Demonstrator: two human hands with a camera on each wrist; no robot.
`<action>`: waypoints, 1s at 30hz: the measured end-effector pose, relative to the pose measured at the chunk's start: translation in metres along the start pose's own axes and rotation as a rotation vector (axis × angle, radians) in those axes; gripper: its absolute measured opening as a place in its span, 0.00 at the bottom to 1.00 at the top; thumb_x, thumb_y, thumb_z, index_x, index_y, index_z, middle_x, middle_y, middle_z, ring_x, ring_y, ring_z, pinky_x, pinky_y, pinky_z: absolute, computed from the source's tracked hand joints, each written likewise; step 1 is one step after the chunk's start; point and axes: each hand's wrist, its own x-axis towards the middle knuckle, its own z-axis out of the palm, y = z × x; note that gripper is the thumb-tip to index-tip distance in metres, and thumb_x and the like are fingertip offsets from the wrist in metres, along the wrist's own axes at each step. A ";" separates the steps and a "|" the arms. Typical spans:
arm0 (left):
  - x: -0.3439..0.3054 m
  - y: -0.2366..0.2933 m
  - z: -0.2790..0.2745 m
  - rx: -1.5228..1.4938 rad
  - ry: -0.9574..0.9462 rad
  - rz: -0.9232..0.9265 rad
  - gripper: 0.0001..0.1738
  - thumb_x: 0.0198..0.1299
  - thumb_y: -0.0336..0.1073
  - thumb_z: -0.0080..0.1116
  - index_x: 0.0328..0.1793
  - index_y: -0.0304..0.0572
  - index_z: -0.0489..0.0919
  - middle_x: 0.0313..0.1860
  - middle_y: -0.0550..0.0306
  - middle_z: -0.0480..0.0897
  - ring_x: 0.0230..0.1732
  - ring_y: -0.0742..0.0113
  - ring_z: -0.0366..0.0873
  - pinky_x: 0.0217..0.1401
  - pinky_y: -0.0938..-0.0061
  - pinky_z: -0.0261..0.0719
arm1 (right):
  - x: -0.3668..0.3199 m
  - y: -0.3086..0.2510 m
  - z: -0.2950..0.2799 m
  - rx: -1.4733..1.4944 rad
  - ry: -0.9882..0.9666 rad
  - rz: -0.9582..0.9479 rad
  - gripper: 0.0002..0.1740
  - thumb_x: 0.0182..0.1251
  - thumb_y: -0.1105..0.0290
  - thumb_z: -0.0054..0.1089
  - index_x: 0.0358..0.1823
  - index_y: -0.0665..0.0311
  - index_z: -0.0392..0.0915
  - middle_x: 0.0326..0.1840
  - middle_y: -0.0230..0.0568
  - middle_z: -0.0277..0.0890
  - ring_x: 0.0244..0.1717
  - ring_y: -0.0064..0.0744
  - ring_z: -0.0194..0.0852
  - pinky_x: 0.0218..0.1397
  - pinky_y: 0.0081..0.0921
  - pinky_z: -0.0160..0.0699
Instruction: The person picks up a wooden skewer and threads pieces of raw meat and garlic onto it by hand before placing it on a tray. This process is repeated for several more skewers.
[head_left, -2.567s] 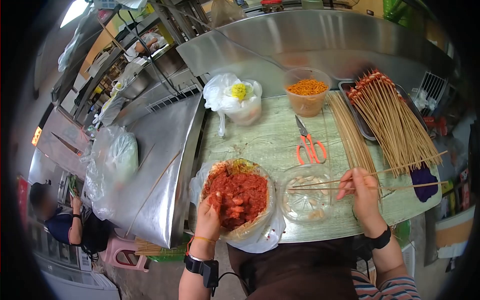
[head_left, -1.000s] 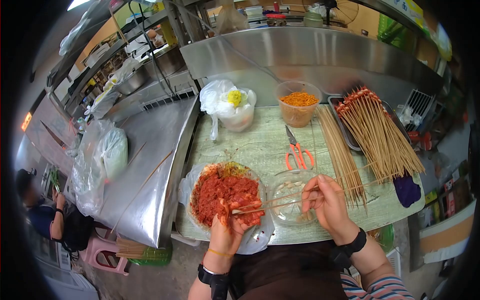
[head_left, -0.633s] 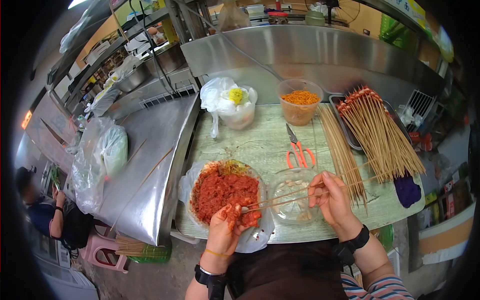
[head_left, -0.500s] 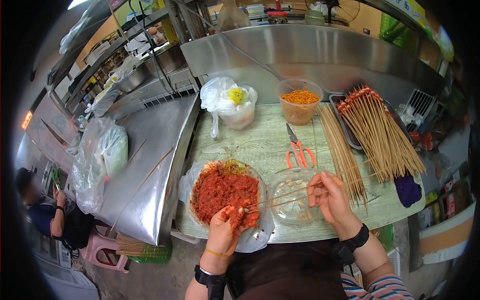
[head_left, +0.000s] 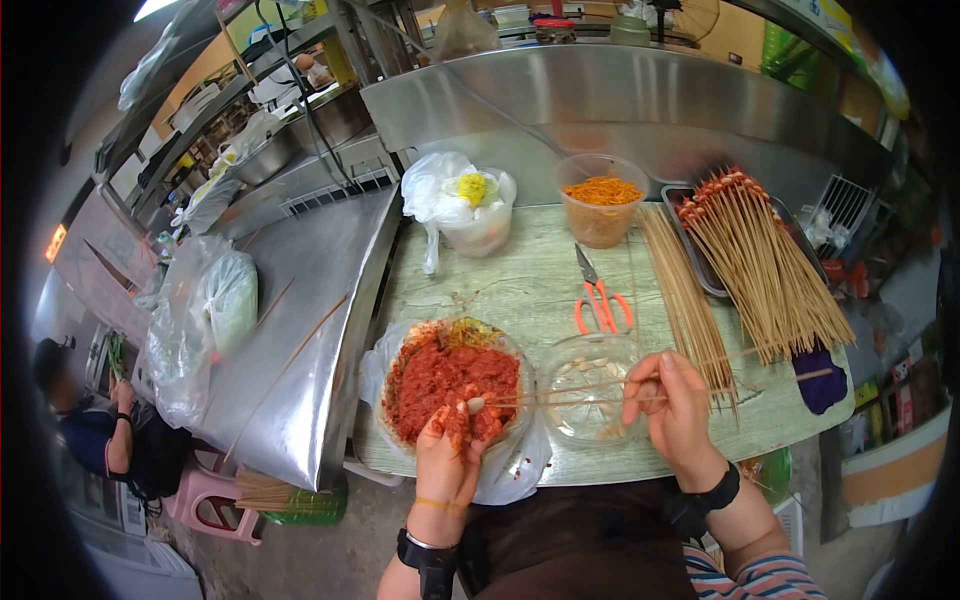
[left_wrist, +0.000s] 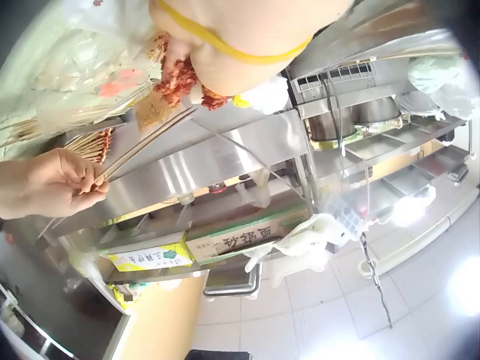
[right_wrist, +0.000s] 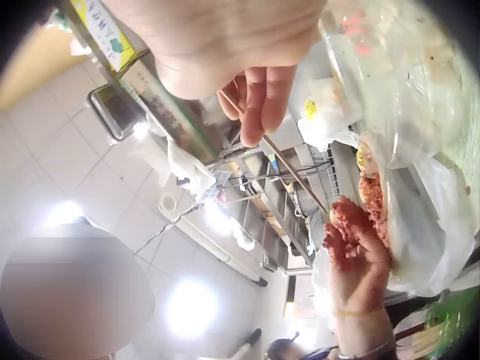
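In the head view my left hand (head_left: 447, 460) pinches red-coated meat (head_left: 452, 425) at the front of the bowl of red seasoned meat (head_left: 450, 375). A small pale piece (head_left: 475, 405) sits at its fingertips, where the skewer tips end. My right hand (head_left: 675, 408) grips two thin wooden skewers (head_left: 575, 396), spread slightly apart and pointing left. They cross over a clear plastic container (head_left: 590, 425) with several pale pieces inside. The right wrist view shows the red-smeared left hand (right_wrist: 360, 274) with meat in its fingers and a skewer (right_wrist: 296, 176) reaching toward it.
Orange-handled scissors (head_left: 600, 300) lie mid-table. Behind them stand a tub of orange shreds (head_left: 603, 205) and a bagged tub (head_left: 475, 225). Loose skewers (head_left: 690, 300) and a tray of filled skewers (head_left: 770, 260) occupy the right side. A person (head_left: 95, 430) sits at far left.
My left hand has come from inside the bowl to its front edge with meat. The right hand has brought the skewer tips left, from over the clear container to the left fingertips.
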 end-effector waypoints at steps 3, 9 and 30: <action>0.002 -0.001 0.001 -0.112 0.037 0.022 0.11 0.66 0.30 0.50 0.52 0.34 0.75 0.48 0.51 0.81 0.47 0.62 0.80 0.51 0.67 0.82 | -0.012 0.001 0.006 -0.138 -0.079 -0.148 0.20 0.75 0.61 0.38 0.34 0.70 0.72 0.30 0.45 0.74 0.24 0.32 0.77 0.30 0.23 0.77; 0.004 -0.009 0.001 -0.253 0.056 0.054 0.11 0.64 0.28 0.51 0.52 0.34 0.75 0.49 0.52 0.80 0.48 0.62 0.79 0.54 0.66 0.81 | -0.018 0.001 0.016 -0.468 -0.261 -0.506 0.21 0.75 0.61 0.36 0.33 0.68 0.72 0.28 0.44 0.72 0.23 0.30 0.77 0.29 0.22 0.75; 0.003 -0.019 0.007 -0.382 0.097 0.111 0.16 0.65 0.30 0.49 0.58 0.33 0.71 0.55 0.51 0.78 0.57 0.61 0.76 0.60 0.68 0.77 | -0.026 0.010 0.014 -0.760 -0.508 -0.806 0.10 0.66 0.67 0.51 0.37 0.65 0.79 0.34 0.44 0.78 0.29 0.39 0.78 0.30 0.27 0.77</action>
